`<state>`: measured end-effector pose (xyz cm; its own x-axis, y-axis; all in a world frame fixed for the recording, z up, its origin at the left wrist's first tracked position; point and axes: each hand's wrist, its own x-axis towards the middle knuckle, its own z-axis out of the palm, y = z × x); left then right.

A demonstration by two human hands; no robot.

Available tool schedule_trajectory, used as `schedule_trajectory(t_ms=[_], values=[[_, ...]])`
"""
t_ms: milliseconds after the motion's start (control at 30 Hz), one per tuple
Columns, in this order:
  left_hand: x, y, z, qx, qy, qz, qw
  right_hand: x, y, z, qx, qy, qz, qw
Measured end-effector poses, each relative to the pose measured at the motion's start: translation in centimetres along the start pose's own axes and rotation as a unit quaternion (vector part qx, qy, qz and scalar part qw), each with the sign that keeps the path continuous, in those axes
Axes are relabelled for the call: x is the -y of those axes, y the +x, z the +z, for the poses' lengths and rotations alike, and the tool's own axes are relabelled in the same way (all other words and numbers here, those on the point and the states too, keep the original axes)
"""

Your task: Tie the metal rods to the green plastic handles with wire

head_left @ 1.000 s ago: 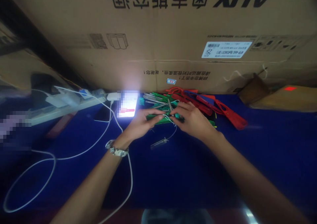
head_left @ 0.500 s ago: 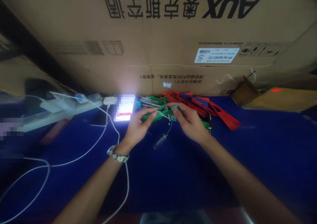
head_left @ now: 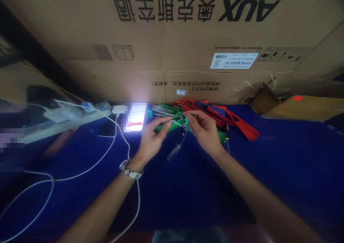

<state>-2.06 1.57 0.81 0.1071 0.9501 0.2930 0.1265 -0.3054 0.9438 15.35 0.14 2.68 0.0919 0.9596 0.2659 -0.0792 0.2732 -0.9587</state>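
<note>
My left hand (head_left: 152,139), with a metal watch (head_left: 130,170) at the wrist, pinches a thin white string (head_left: 177,121) above a green plastic piece (head_left: 172,125). My right hand (head_left: 203,130) pinches the same string from the other side, over a heap of green and red plastic tools (head_left: 215,119). A small dark tube-like part (head_left: 174,152) dangles from the string below both hands, just above the blue cloth (head_left: 282,164).
A lit phone (head_left: 135,117) lies left of the heap, with a white cable (head_left: 80,171) looping across the cloth. A power strip with plugs (head_left: 67,115) is at the left. A large cardboard box (head_left: 188,38) stands along the back, and a brown box with a red light (head_left: 298,106) sits at the right.
Both hands have drawn slightly nearer to each other over the heap. The dangling part has swung a little to the right. The view has shifted down and left.
</note>
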Motion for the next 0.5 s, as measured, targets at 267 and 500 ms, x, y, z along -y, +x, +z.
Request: schedule_trajectory(t_ms=[267,500], values=[[-0.4,-0.3,0.5,-0.018,-0.014,-0.057,0.998,-0.4,0.3,-0.2,-0.059,-0.005,-0.003,0.998],[-1.0,-0.5,0.8,-0.029,-0.047,-0.094,0.994,-1.2,0.2,-0.1,-0.141,-0.147,-0.094,0.975]])
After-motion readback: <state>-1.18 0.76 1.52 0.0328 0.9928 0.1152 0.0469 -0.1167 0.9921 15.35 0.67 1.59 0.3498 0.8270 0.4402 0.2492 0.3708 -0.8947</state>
